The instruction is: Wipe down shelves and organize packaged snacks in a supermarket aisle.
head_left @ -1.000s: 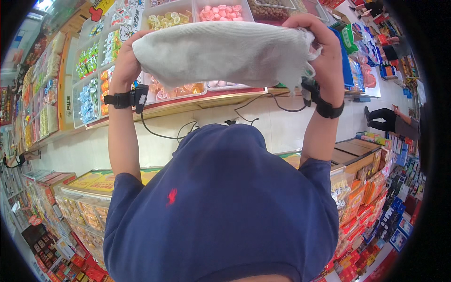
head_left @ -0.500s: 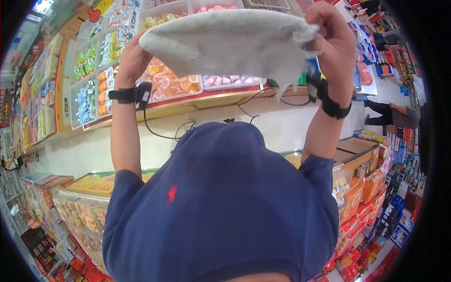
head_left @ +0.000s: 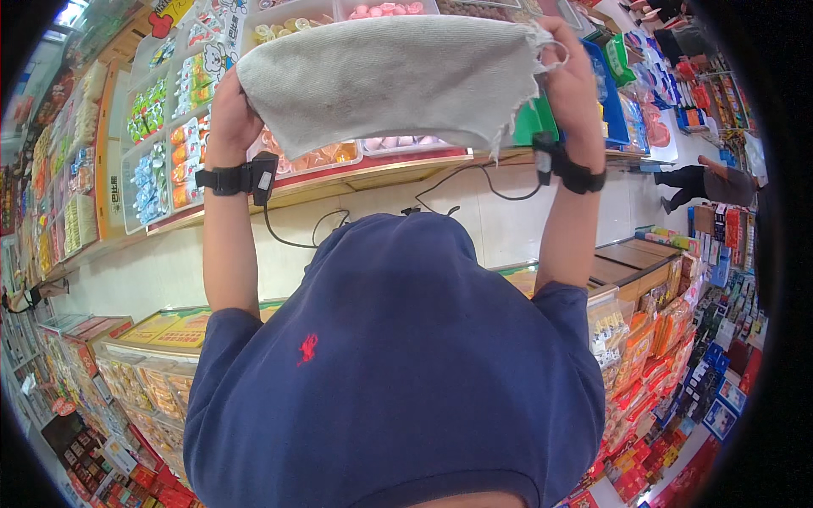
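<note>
A light grey cloth [head_left: 381, 85] with a frayed right edge is stretched between my two raised hands, above the sweets display. My left hand [head_left: 232, 114] is closed on the cloth's left end, its fingertips hidden behind the fabric. Gripping the frayed right end is my right hand [head_left: 572, 80], fingers curled and loose threads hanging beside them. Faint darker stains mark the middle of the cloth. Behind it, partly covered, are clear trays of wrapped sweets and jelly cups [head_left: 326, 155].
Black straps with small boxes and cables [head_left: 264, 176] sit on both wrists. The display's front edge [head_left: 381, 172] runs just beyond the pale floor [head_left: 356, 203]. A green container [head_left: 532, 118] and blue bin [head_left: 614, 102] stand at the right. Packaged-goods shelves surround me; another person [head_left: 707, 184] stands far right.
My right hand has moved left and slightly down, its fingers turning. The cloth hangs lower and flatter, showing more of its face. My left hand has shifted slightly left.
</note>
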{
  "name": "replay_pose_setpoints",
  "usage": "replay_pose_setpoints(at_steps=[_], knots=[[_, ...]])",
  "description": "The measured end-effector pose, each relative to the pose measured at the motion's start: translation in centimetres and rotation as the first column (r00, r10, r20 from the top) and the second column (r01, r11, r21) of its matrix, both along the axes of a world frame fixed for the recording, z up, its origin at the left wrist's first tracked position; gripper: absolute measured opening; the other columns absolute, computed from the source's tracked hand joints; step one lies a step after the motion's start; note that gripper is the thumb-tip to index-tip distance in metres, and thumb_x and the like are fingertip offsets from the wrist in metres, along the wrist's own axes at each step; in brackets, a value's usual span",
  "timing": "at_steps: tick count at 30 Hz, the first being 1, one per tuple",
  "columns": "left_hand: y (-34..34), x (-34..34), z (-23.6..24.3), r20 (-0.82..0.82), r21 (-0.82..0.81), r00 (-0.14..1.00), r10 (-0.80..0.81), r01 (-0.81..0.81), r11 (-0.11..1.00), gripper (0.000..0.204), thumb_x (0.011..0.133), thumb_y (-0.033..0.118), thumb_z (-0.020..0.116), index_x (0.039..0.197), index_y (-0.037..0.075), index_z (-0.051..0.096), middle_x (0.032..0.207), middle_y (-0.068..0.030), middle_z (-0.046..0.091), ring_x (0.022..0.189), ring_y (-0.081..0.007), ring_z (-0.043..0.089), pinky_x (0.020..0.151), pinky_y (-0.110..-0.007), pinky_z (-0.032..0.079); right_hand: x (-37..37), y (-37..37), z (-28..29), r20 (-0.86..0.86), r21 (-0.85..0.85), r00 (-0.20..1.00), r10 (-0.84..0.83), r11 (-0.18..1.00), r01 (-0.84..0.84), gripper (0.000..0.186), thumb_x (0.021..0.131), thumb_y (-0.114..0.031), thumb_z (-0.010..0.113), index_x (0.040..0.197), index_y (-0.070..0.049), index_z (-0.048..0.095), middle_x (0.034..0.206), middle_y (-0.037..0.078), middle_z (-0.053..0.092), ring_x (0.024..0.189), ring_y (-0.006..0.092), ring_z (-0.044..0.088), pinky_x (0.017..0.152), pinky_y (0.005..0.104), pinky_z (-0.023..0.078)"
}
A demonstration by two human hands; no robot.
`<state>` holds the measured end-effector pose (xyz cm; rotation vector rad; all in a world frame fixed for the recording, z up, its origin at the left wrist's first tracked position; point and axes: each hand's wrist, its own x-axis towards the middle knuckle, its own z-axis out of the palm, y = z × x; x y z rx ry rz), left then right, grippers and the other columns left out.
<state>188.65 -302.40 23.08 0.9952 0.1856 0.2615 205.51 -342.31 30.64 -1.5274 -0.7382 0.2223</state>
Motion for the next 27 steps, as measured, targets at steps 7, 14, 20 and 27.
replay_pose_setpoints(at_steps=[7,14,20,27], knots=[[-0.8,-2.3,-0.7,-0.091,0.075,0.995,0.041,-0.035,0.997,0.036,0.105,0.02,0.044,0.129,-0.002,0.059,0.124,-0.0144,0.067,0.112,-0.0226,0.066,0.096,-0.036,0.054,-4.6,0.7,-4.0,0.093,0.062,0.97,-0.225,0.974,0.22,0.013,0.099,-0.011,0.056,0.111,-0.005,0.057,0.096,-0.001,0.058,0.084,0.0061,0.052,0.074,0.0214,0.044],[0.3,-4.2,-1.4,0.002,0.06,1.0,-0.027,0.027,0.998,0.025,0.1,0.007,0.056,0.122,-0.003,0.063,0.115,-0.013,0.071,0.102,-0.0222,0.069,0.092,-0.035,0.055,-8.8,-1.3,0.0,0.493,0.192,0.866,-0.079,0.981,-0.02,0.023,0.086,0.005,0.066,0.104,-0.003,0.053,0.092,0.014,0.065,0.082,0.0202,0.062,0.072,0.0288,0.051],[0.5,-5.1,-0.8,0.134,0.052,0.991,-0.007,0.0,0.999,0.025,0.099,0.007,0.057,0.122,0.0,0.064,0.115,-0.0129,0.07,0.102,-0.0213,0.069,0.091,-0.035,0.056,-9.3,-2.4,0.4,0.169,0.004,0.985,-0.026,1.0,0.026,0.028,0.083,0.015,0.056,0.105,-0.003,0.054,0.104,0.015,0.063,0.089,0.0183,0.06,0.076,0.0272,0.049],[-1.3,-4.7,-3.3,-0.083,0.018,0.996,0.044,-0.043,0.999,0.026,0.099,0.009,0.055,0.121,-0.003,0.063,0.114,-0.0132,0.069,0.103,-0.0221,0.068,0.091,-0.036,0.056,-8.9,-3.0,-2.7,0.019,0.068,0.998,-0.057,0.996,0.055,0.025,0.086,0.012,0.051,0.105,-0.003,0.058,0.106,0.01,0.063,0.093,0.0135,0.059,0.08,0.025,0.047]])
